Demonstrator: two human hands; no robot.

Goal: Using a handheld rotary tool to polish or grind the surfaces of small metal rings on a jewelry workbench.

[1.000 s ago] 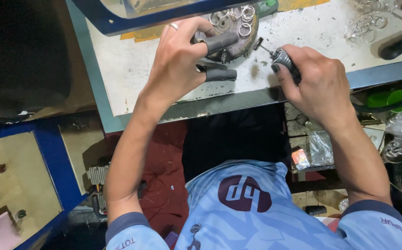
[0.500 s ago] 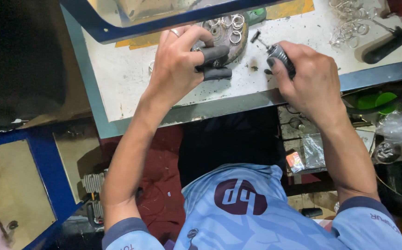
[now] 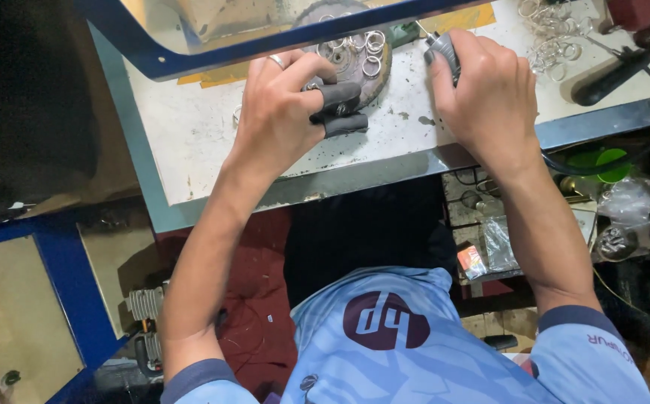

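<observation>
Both hands (image 3: 280, 112) near bench edge (image 3: 385, 170)

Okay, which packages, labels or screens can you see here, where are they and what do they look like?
Small packet: on the shelf under the bench, below the right forearm; flat, red and orange.
Clear plastic bags: beside that packet; crumpled, see-through.
Clear bag: far right under the bench, near a green round thing; wrinkled, see-through.
No screens or signs in view.

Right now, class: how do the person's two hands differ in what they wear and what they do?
The left hand wears a ring and dark finger covers; the right hand shows neither. The left hand pinches beside the round block; the right hand grips a grey-handled tool. Both rest on the white bench.
</observation>
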